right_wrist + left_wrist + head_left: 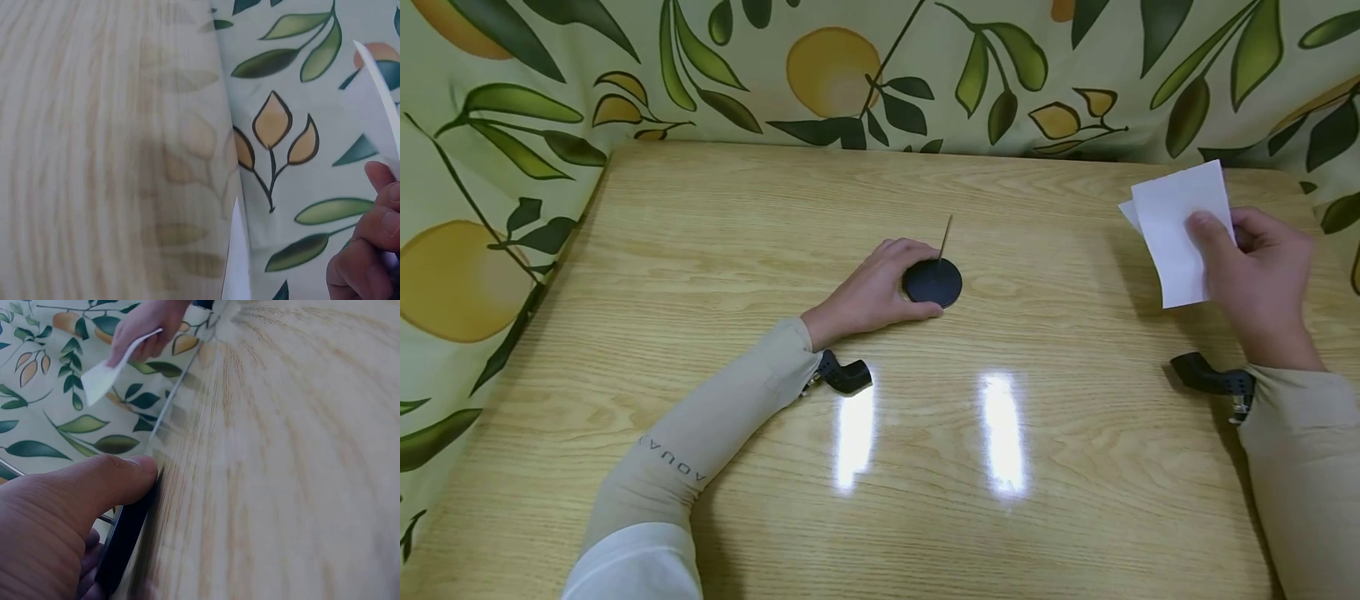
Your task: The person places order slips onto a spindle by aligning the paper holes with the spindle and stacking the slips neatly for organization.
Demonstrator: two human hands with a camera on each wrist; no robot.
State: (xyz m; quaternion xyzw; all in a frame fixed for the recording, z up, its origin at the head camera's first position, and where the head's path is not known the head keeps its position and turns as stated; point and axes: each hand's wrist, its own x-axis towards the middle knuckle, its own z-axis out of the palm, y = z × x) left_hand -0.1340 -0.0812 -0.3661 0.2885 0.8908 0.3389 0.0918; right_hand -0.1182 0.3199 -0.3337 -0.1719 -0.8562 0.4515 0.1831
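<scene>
My left hand point(876, 287) grips the rim of a paper spike point(934, 285), a black round base with a thin rod standing up from it. The thumb lies along the near edge of the base and the fingers go round the far side. In the left wrist view the base point(128, 544) shows edge-on beneath the thumb, close to the table surface. Over the table's right side, my right hand point(1262, 267) pinches white paper point(1183, 237), its thumb on the front face. A second corner sticks out behind the front sheet. The fingers behind the paper are partly hidden.
The wooden table point(1037, 533) has two bright light reflections near its middle. A curtain point(925, 75) printed with fruit and leaves borders its back and left side. Black curved wrist mounts point(846, 377) jut from both sleeves.
</scene>
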